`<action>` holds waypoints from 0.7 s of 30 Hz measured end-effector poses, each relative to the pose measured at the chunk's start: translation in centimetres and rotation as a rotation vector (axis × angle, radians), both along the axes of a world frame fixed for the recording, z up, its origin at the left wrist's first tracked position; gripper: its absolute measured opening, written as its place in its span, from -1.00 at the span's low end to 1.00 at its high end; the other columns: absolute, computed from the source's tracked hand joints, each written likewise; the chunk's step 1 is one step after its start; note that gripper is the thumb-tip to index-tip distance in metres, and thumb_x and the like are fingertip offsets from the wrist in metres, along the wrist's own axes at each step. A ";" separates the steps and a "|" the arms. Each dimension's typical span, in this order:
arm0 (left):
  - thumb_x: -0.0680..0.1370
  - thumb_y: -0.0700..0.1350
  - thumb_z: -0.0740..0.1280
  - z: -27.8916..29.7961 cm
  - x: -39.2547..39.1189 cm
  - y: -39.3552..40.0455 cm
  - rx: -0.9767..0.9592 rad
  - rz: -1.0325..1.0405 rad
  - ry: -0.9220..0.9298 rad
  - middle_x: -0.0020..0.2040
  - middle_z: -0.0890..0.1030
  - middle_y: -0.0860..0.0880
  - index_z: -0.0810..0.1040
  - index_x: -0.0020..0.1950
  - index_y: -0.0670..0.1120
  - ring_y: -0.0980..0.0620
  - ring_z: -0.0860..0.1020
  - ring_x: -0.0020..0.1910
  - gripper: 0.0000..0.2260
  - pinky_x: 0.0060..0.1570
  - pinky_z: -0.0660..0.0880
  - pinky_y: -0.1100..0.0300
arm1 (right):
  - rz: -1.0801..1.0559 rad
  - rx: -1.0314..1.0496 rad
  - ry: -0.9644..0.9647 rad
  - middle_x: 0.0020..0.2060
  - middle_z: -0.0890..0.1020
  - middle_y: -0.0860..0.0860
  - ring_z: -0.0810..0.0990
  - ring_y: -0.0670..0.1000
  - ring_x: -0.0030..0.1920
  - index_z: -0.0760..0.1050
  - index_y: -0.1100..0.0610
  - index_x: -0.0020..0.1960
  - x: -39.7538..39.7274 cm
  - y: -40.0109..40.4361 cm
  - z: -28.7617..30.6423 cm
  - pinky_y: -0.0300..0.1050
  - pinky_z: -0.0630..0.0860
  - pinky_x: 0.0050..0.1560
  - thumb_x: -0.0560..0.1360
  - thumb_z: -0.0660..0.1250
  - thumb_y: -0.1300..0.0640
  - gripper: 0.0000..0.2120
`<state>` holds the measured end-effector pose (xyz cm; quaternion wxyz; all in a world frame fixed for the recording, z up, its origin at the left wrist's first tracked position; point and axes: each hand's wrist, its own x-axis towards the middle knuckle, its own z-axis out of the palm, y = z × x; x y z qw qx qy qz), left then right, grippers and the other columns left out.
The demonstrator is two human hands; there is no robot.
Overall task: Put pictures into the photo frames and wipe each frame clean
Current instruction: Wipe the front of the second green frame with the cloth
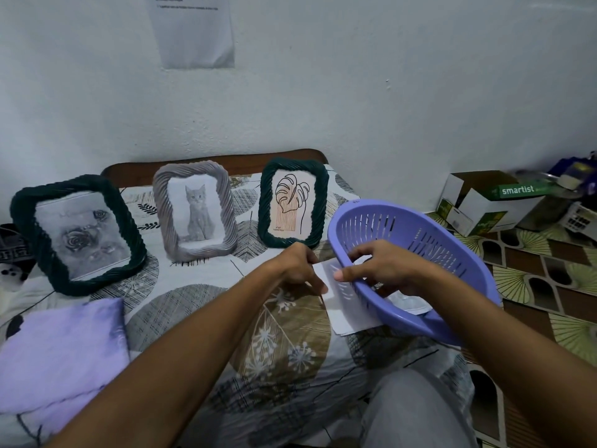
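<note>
Purple slotted plastic basket [416, 240] sat tilted at the right of the bed [193, 305], over white paper sheets [347, 313]. The right hand [384, 266] gripped its near rim, thumb outside, fingers curled inside. The left hand [298, 266] pinched the sheets' far-left corner. Farther back stood three rope-textured frames, well apart: a dark green one with a rose picture [77, 234], a grey one with a kitten [195, 211], and a dark green one with a leaf drawing [292, 203]. A lilac cloth [61, 354] lay near left.

A white wall [355, 92] has a paper sheet [193, 30] stuck on it. A leaf-print bedsheet [284, 334] covers the bed; patterned floor [549, 279] lies beside it.
</note>
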<state>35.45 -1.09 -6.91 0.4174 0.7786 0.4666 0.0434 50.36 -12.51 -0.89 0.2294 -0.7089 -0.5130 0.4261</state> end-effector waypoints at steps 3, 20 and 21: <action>0.25 -0.13 0.62 0.4 -0.2 0.0 -0.031 0.000 -0.001 -0.15 0.64 -0.05 0.65 -0.02 -0.15 -0.02 0.57 -0.16 -0.64 -0.18 0.49 0.17 | -0.002 -0.005 0.005 -0.08 0.62 0.12 0.59 0.07 -0.16 0.55 0.09 0.07 0.0 0.0 0.0 -0.08 0.57 -0.22 0.32 0.53 -0.03 -0.61; 0.43 -0.49 0.34 0.0 -0.5 -1.5 -0.596 0.333 -0.546 -0.03 0.61 -0.28 0.37 0.26 -0.26 -0.18 0.65 -0.14 -0.56 -0.23 0.64 -0.06 | 0.002 -0.010 0.019 -0.07 0.62 0.10 0.61 0.07 -0.14 0.55 0.09 0.10 0.2 0.0 -0.1 -0.13 0.53 -0.29 0.33 0.53 -0.03 -0.59; 0.43 -0.49 0.35 -0.2 -0.5 -1.8 -0.603 0.347 -0.570 0.01 0.60 -0.29 0.36 0.28 -0.25 -0.20 0.65 -0.11 -0.54 -0.21 0.63 -0.08 | 0.002 -0.012 0.020 -0.08 0.62 0.10 0.61 0.07 -0.15 0.55 0.10 0.10 0.2 0.1 -0.1 -0.13 0.52 -0.29 0.32 0.53 -0.03 -0.58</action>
